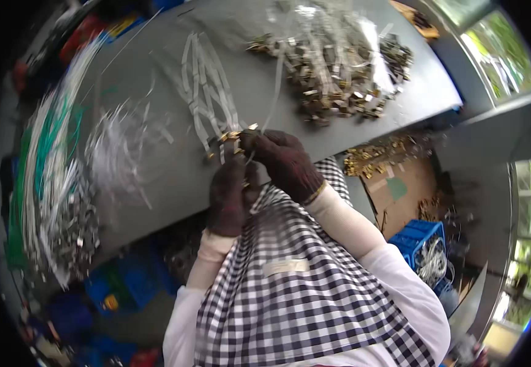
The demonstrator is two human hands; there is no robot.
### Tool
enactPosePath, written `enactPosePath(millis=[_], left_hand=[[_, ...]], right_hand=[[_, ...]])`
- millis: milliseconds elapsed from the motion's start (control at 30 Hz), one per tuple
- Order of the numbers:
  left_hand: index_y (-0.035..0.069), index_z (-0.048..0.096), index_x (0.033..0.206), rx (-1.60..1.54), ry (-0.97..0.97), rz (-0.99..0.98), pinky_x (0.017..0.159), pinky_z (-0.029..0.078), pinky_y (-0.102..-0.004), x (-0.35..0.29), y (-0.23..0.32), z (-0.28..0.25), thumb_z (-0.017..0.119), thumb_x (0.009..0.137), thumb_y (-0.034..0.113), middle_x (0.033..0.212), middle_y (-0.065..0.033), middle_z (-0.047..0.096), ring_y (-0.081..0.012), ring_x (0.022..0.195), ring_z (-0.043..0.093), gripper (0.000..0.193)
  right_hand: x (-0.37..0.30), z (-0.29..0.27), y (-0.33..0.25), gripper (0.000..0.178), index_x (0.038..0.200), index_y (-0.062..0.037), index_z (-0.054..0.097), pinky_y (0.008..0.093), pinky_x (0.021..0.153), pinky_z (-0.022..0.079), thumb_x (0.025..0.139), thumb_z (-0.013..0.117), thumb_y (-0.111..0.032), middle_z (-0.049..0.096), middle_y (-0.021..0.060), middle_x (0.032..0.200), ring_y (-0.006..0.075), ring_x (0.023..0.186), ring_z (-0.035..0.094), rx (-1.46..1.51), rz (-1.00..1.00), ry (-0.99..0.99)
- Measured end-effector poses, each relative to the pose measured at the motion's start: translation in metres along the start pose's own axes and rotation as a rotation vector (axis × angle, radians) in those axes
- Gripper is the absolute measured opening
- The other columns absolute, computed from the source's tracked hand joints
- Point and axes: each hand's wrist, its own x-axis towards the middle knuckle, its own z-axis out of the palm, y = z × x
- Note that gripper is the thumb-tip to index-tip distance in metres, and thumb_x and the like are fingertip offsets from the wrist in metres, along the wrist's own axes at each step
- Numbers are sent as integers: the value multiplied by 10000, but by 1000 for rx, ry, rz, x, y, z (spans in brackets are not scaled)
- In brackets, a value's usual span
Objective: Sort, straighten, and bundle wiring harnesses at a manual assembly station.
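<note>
My left hand [227, 199], in a dark maroon glove and blurred by motion, is closed at the near edge of the grey table. From it a bunch of narrow whitish straps [201, 76] fans out over the tabletop. Small brass-coloured metal pieces [231, 136] sit on the straps just above the fingers. My right hand [285, 164], gloved alike, is closed, its fingertips pinched beside those metal pieces. A single pale strap [276, 85] runs up from the right fingers toward the big pile. The exact grip of the fingertips is partly hidden.
A heap of metal-ended straps [332, 92] lies at the table's far right. Clear strips [118, 150] and long white and green strands [48, 159] lie leftward. Brass pieces [369, 162] and a blue crate [417, 238] are at right; blue bins [124, 281] stand below left.
</note>
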Motion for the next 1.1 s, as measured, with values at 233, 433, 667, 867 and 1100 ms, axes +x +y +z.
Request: enactPosePath(millis=[233, 433, 667, 867, 1100], left_hand=[[15, 640, 1248, 433, 1, 427, 682, 508, -277, -1, -18, -12, 445, 1072, 397, 912, -67, 680, -141, 790, 626, 463], [59, 664, 1203, -118, 68, -65, 490, 338, -209, 12, -8, -5, 361, 1077, 497, 739, 33, 595, -36, 554, 461, 548], [74, 660, 1205, -260, 103, -113, 632, 490, -285, 32, -3, -26, 384, 1075, 489, 841, -73, 680, -150, 648, 605, 515], [43, 665, 1108, 1030, 632, 91, 828, 530, -418, 98, -47, -149, 616, 924, 498, 1012, -187, 702, -343, 900, 691, 493], [19, 689, 873, 1149, 651, -348, 694, 525, -438, 151, -71, -252, 643, 851, 411, 815, -174, 712, -359, 752, 695, 395]], right_hand=[[4, -7, -6, 357, 1324, 6, 606, 307, 959, 517, 1021, 585, -183, 682, 117, 1187, 173, 1091, 641, -202, -193, 11], [16, 15, -9, 382, 1272, 41, 626, 299, 966, 499, 1028, 574, -247, 703, 99, 1154, 170, 1073, 647, -30, 137, 88], [49, 20, -3, 381, 1240, 28, 643, 309, 903, 505, 1005, 607, -270, 705, 127, 1121, 190, 991, 667, -191, 151, 5], [63, -7, 33, 359, 1215, 1, 650, 328, 867, 507, 981, 647, -272, 702, 115, 1072, 200, 965, 644, -580, -99, 113], [29, 22, 37, 291, 1191, -21, 670, 274, 809, 508, 968, 667, -208, 706, 56, 1029, 123, 916, 628, -123, 288, -30]])
